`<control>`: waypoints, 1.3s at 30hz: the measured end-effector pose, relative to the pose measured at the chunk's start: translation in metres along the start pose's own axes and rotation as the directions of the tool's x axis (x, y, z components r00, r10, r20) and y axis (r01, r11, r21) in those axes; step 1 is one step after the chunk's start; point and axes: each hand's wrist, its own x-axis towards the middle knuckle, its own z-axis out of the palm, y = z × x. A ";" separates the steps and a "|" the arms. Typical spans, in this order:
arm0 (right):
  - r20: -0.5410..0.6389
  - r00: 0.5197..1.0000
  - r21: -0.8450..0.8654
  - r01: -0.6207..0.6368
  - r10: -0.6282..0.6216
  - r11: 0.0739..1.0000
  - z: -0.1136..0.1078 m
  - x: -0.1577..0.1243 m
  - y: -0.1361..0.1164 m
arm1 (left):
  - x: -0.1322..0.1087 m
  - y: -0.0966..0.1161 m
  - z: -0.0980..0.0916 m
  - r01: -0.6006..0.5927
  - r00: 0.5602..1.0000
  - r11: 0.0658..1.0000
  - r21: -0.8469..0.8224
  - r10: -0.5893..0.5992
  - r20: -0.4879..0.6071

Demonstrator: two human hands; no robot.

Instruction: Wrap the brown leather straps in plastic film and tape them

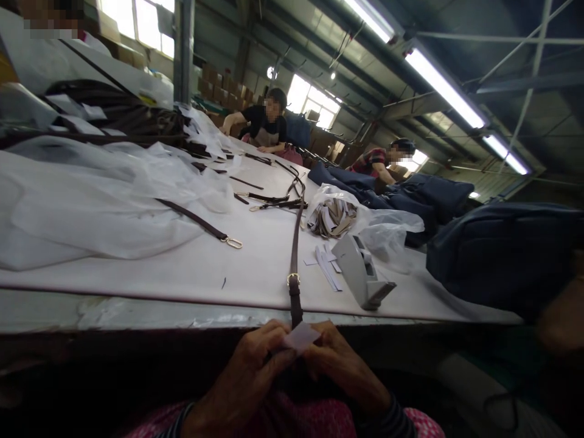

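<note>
A long dark brown strap [295,243] with a gold buckle runs across the white table [255,261] and hangs over its near edge into my lap. My left hand [246,371] and my right hand [340,365] meet just below the table edge. Both are closed, pinching a small white paper slip [301,336] at the strap's hanging end. A grey tape dispenser [362,271] sits on the table just right of the strap, with loose white paper strips [326,264] beside it.
Clear plastic bags [91,194] and more brown straps [269,198] cover the table's left and middle. A plastic bag of paper tags [335,213] lies past the dispenser. Navy bags [497,255] pile up at right. Two other people work at the far end.
</note>
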 end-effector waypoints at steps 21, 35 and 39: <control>-0.537 0.810 0.091 0.335 -0.237 0.938 -0.013 0.002 -0.106 | -0.034 -0.054 -0.006 0.296 0.911 0.857 -0.423 -0.386 -0.144; -0.600 0.764 0.036 0.321 -0.236 0.947 0.002 0.005 -0.105 | -0.033 -0.076 -0.002 0.241 0.897 0.895 -0.375 -0.353 -0.265; -0.605 0.767 0.054 0.307 -0.213 0.950 0.005 0.008 -0.095 | -0.033 -0.080 0.003 0.228 0.880 0.913 -0.340 -0.343 -0.330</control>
